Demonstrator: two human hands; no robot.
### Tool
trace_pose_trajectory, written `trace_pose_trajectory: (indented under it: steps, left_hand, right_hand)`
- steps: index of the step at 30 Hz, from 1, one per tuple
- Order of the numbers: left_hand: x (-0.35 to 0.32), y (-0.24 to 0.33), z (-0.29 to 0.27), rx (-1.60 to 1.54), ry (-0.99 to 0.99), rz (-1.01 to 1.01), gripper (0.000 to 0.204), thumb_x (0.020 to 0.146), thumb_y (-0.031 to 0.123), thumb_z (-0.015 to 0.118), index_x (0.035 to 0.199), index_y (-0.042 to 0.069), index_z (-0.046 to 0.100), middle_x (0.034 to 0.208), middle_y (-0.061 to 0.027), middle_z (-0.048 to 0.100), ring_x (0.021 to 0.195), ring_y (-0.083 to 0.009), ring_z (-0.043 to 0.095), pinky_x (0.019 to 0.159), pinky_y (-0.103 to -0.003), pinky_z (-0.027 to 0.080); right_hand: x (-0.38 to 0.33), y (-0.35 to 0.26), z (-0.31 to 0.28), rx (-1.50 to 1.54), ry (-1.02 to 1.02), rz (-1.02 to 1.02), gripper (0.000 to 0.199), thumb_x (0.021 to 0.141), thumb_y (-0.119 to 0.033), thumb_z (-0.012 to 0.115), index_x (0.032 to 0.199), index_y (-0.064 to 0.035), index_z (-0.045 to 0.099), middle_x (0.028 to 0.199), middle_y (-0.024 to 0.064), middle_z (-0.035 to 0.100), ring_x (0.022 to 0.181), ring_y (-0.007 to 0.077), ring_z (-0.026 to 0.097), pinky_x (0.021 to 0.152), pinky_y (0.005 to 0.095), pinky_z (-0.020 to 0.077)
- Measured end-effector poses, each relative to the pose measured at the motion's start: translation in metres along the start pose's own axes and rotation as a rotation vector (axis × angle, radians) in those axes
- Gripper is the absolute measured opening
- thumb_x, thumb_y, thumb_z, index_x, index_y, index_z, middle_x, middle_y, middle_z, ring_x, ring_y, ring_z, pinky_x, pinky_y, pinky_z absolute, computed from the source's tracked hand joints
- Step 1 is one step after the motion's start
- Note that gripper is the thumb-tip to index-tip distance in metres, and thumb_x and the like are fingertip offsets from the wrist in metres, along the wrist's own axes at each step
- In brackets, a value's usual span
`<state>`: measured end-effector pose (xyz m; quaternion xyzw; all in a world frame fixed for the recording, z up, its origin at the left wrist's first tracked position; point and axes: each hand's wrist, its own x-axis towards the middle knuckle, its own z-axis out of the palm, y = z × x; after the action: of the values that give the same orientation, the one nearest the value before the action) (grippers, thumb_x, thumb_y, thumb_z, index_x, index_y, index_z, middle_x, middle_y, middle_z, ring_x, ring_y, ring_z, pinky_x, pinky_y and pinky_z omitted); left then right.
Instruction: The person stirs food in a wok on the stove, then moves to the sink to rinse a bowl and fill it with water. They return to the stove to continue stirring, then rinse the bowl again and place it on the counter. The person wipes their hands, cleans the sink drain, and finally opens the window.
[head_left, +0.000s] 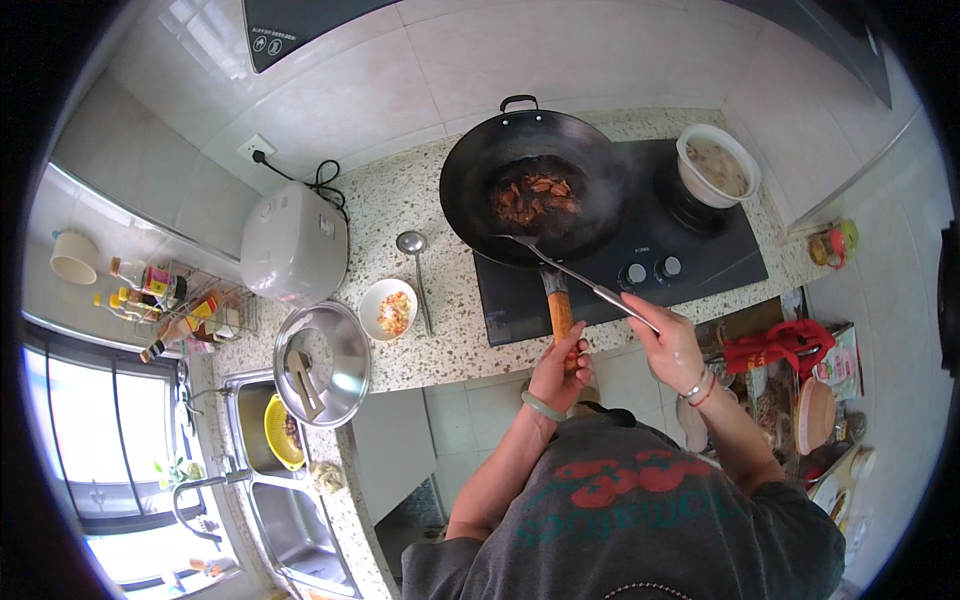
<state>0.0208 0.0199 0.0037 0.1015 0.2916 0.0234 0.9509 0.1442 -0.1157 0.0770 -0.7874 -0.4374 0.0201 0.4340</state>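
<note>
My left hand (pixel 556 369) is wrapped round the wooden handle of a large black wok (pixel 470 170) on the stove. Dark brown pieces of food (pixel 537 199) lie in the bottom of the wok, and steam rises at its right side. With its fingers closed, my right hand (pixel 668 346) grips the metal handle of a spatula (pixel 590 284). The spatula's blade rests at the wok's near rim, apart from the food.
On the black cooktop's (pixel 690 270) right burner stands a white pot (pixel 690 165) of pale food. Left of the stove are a ladle (pixel 420 275), a bowl (pixel 372 320) of chopped ingredients, a steel lid (pixel 345 370) and a rice cooker (pixel 290 245). A double sink (pixel 300 520) lies farther left.
</note>
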Motion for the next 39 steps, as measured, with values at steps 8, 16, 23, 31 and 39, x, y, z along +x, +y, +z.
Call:
trace_pose_trajectory:
  steps: [8, 16, 23, 31, 39]
  left_hand:
    - [0.000, -0.001, -0.002, 0.025, 0.021, 0.025, 0.028, 0.092, 0.024, 0.059, 0.117, 0.012, 0.052, 0.081, 0.0030, 0.052, 0.061, -0.0062, 0.044, 0.048, -0.019, 0.035]
    - [-0.002, -0.001, -0.001, 0.030, 0.012, 0.019, 0.028, 0.093, 0.025, 0.058, 0.116, 0.012, 0.052, 0.081, 0.0031, 0.052, 0.062, -0.0062, 0.044, 0.049, -0.019, 0.034]
    - [0.000, -0.002, -0.002, -0.016, 0.014, 0.032, 0.029, 0.089, 0.023, 0.063, 0.114, 0.012, 0.057, 0.080, 0.0022, 0.051, 0.062, -0.0073, 0.046, 0.048, -0.020, 0.035]
    - [-0.003, -0.002, 0.000, 0.005, 0.018, 0.037, 0.029, 0.090, 0.023, 0.061, 0.116, 0.011, 0.054, 0.081, 0.0024, 0.052, 0.062, -0.0067, 0.045, 0.048, -0.019, 0.035]
    - [-0.001, -0.002, 0.002, 0.003, 0.038, 0.036, 0.028, 0.091, 0.024, 0.060, 0.115, 0.011, 0.054, 0.081, 0.0031, 0.052, 0.062, -0.0062, 0.044, 0.047, -0.019, 0.035]
  right_hand:
    - [0.008, 0.018, 0.001, 0.008, 0.107, 0.018, 0.029, 0.087, -0.007, 0.060, 0.116, -0.0063, 0.061, 0.084, 0.0162, 0.063, 0.069, 0.0285, 0.062, 0.058, 0.0335, 0.0471]
    - [0.004, 0.010, 0.016, -0.113, 0.118, 0.056, 0.034, 0.087, -0.009, 0.060, 0.121, -0.0124, 0.059, 0.071, 0.0112, 0.052, 0.056, 0.0280, 0.051, 0.052, 0.0361, 0.0416]
    - [0.002, 0.026, 0.019, -0.217, 0.053, 0.032, 0.033, 0.089, -0.011, 0.057, 0.122, -0.0135, 0.058, 0.071, 0.0123, 0.051, 0.058, 0.0314, 0.055, 0.051, 0.0398, 0.0427]
    - [-0.009, 0.010, -0.012, -0.212, -0.046, 0.087, 0.036, 0.088, -0.011, 0.058, 0.123, -0.0143, 0.057, 0.070, 0.0119, 0.049, 0.056, 0.0312, 0.054, 0.049, 0.0402, 0.0423]
    - [0.021, 0.029, 0.020, -0.258, 0.067, -0.074, 0.036, 0.087, -0.007, 0.059, 0.122, -0.0131, 0.058, 0.068, 0.0118, 0.048, 0.056, 0.0280, 0.051, 0.052, 0.0361, 0.0413]
